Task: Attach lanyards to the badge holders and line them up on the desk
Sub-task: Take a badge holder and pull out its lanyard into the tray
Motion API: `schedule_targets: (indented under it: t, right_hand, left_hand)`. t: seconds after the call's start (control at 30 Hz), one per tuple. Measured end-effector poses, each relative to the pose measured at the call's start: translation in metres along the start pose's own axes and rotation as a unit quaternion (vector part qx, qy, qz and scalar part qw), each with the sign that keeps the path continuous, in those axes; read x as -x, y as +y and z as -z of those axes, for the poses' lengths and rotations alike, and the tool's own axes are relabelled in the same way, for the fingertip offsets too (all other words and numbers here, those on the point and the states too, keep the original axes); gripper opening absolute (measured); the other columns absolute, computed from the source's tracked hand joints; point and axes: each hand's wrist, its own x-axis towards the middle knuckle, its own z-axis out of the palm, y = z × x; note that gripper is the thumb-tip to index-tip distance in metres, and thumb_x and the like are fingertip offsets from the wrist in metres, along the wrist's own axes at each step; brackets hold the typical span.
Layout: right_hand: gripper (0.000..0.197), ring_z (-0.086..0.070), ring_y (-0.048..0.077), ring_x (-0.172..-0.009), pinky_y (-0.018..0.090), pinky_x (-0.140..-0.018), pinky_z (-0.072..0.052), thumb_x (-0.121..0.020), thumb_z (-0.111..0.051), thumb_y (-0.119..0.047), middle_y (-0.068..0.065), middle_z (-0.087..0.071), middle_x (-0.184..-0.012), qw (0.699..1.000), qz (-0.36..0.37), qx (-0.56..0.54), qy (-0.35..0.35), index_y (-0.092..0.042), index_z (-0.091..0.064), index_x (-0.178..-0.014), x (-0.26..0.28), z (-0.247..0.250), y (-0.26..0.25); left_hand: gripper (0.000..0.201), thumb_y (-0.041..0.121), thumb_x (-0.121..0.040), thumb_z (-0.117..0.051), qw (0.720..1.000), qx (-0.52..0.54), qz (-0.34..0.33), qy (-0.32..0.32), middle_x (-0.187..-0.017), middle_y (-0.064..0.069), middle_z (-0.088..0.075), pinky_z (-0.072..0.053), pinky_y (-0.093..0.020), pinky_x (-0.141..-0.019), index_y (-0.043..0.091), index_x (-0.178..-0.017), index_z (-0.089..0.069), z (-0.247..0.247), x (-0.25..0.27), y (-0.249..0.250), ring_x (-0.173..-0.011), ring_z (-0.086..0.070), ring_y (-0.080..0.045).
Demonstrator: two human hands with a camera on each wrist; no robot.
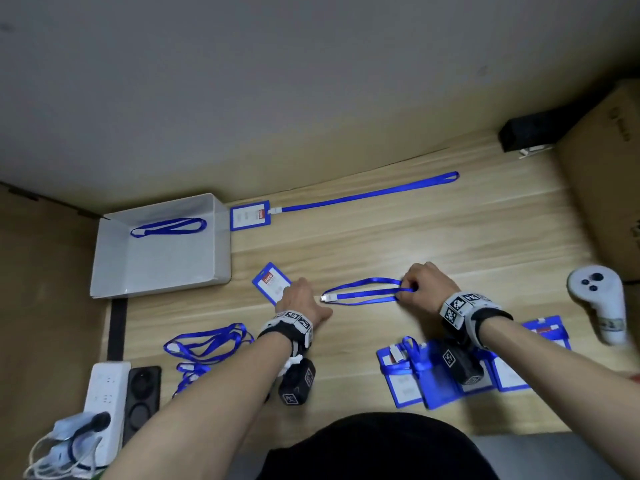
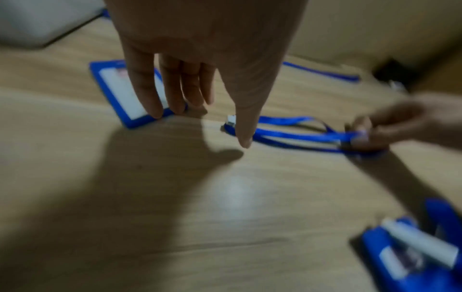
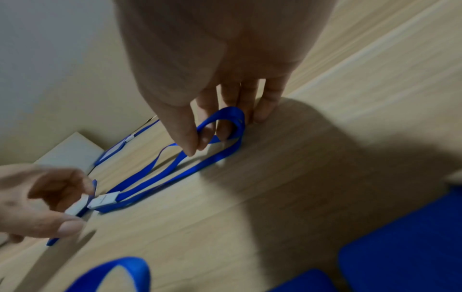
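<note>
Near right stack: spare badge holders [image 1: 436,375] are heaped at the near edge of the desk [image 1: 450,237], within reach for later pairing.
Near left pile: loose lanyards [image 1: 207,344] are kept tangled together as stock.
Left hand [image 1: 301,299]: fingers [image 2: 147,92] are straight and spread, pressed on 1 badge holder [image 1: 272,280], seemingly so it stays put beside the clip [image 3: 105,201].
Right hand [image 1: 427,289]: thumb and forefinger are pinched on the loop end of the lanyard [image 1: 363,291], probably to draw it straight.
Far row: 1 finished badge [image 1: 250,215] is laid out with its strap stretched rightward.
Tray [image 1: 214,244]: 1 lanyard is left inside.
</note>
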Motion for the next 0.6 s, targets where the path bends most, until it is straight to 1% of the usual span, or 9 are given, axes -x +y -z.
schedule_targets:
  t: [0.03,0.1,0.17,0.2,0.3,0.4,0.5,0.53,0.6]
  right_hand:
    - [0.023,-0.044,0.013,-0.096,0.038,-0.076,-0.049,-0.078,-0.068,-0.042,-0.005,-0.060,-0.086,1.000,0.003,0.009,0.001,-0.021,-0.065,-0.068,0.000,0.000,0.000]
    - [0.021,-0.043,0.015,-0.100,0.041,-0.080,-0.049,-0.079,-0.067,-0.042,-0.004,-0.057,-0.092,0.999,0.016,0.030,0.004,-0.022,-0.066,-0.074,-0.001,-0.001,0.002]
    - [0.022,-0.041,0.016,-0.102,0.039,-0.081,-0.048,-0.081,-0.067,-0.043,-0.003,-0.055,-0.096,0.998,0.028,0.048,0.003,-0.022,-0.067,-0.079,-0.004,-0.002,0.004]
    - [0.022,-0.040,0.016,-0.103,0.037,-0.080,-0.046,-0.081,-0.067,-0.043,-0.002,-0.054,-0.097,0.998,0.031,0.053,0.002,-0.021,-0.067,-0.082,-0.005,-0.004,0.006]
    - [0.023,-0.039,0.017,-0.104,0.033,-0.078,-0.042,-0.082,-0.068,-0.044,-0.003,-0.051,-0.098,0.998,0.037,0.059,0.005,-0.022,-0.068,-0.087,-0.008,-0.010,0.008]
    - [0.026,-0.039,0.020,-0.102,0.036,-0.084,-0.044,-0.079,-0.070,-0.046,-0.002,-0.049,-0.096,0.997,0.045,0.058,0.007,-0.020,-0.068,-0.082,-0.008,-0.014,0.011]
    - [0.027,-0.038,0.020,-0.100,0.036,-0.087,-0.042,-0.075,-0.076,-0.047,-0.001,-0.051,-0.096,0.998,0.047,0.038,0.005,-0.023,-0.065,-0.073,-0.007,-0.012,0.009]
    - [0.028,-0.039,0.019,-0.100,0.034,-0.087,-0.041,-0.074,-0.078,-0.047,-0.001,-0.053,-0.097,0.999,0.046,0.028,0.002,-0.025,-0.062,-0.069,-0.006,-0.010,0.008]
    - [0.031,-0.038,0.017,-0.100,0.030,-0.085,-0.037,-0.072,-0.081,-0.047,-0.003,-0.054,-0.096,0.999,0.043,0.017,-0.007,-0.030,-0.058,-0.063,-0.003,-0.006,0.005]
  left_hand:
    - [0.056,0.044,-0.063,-0.077,0.999,-0.039,-0.025,0.015,-0.104,0.001,-0.055,-0.048,-0.034,-0.073,0.019,-0.106,-0.049,-0.001,0.000,0.001,-0.098,-0.056,-0.024]
    - [0.063,0.044,-0.064,-0.079,0.996,-0.030,-0.078,0.020,-0.114,0.002,-0.048,-0.049,-0.037,-0.082,0.021,-0.112,-0.045,-0.003,-0.005,0.004,-0.109,-0.049,-0.021]
    - [0.061,0.048,-0.065,-0.079,0.994,0.001,-0.106,-0.001,-0.117,0.003,-0.048,-0.048,-0.038,-0.089,0.023,-0.112,-0.049,-0.003,-0.015,0.007,-0.112,-0.046,-0.019]
    - [0.056,0.049,-0.067,-0.079,0.993,-0.001,-0.115,-0.009,-0.115,0.003,-0.049,-0.047,-0.038,-0.089,0.024,-0.109,-0.052,-0.005,-0.020,0.007,-0.112,-0.046,-0.019]
    - [0.035,0.042,-0.077,-0.077,0.985,-0.060,-0.160,-0.016,-0.112,0.000,-0.049,-0.047,-0.038,-0.083,0.020,-0.099,-0.060,-0.011,-0.028,0.009,-0.112,-0.045,-0.022]
    - [0.028,0.040,-0.080,-0.077,0.983,-0.072,-0.168,-0.010,-0.106,0.000,-0.048,-0.042,-0.035,-0.074,0.020,-0.093,-0.064,-0.015,-0.029,0.009,-0.108,-0.047,-0.022]
    - [0.027,0.039,-0.076,-0.079,0.988,-0.021,-0.152,-0.008,-0.091,0.004,-0.053,-0.037,-0.030,-0.068,0.024,-0.080,-0.058,-0.012,-0.027,0.002,-0.096,-0.057,-0.023]
    - [0.029,0.039,-0.075,-0.081,0.989,0.007,-0.147,-0.012,-0.086,0.004,-0.056,-0.036,-0.029,-0.066,0.024,-0.077,-0.056,-0.010,-0.025,-0.002,-0.091,-0.059,-0.024]
    - [0.035,0.041,-0.071,-0.083,0.989,0.057,-0.139,-0.015,-0.077,0.004,-0.059,-0.036,-0.029,-0.062,0.023,-0.070,-0.053,-0.003,-0.019,-0.015,-0.080,-0.059,-0.023]
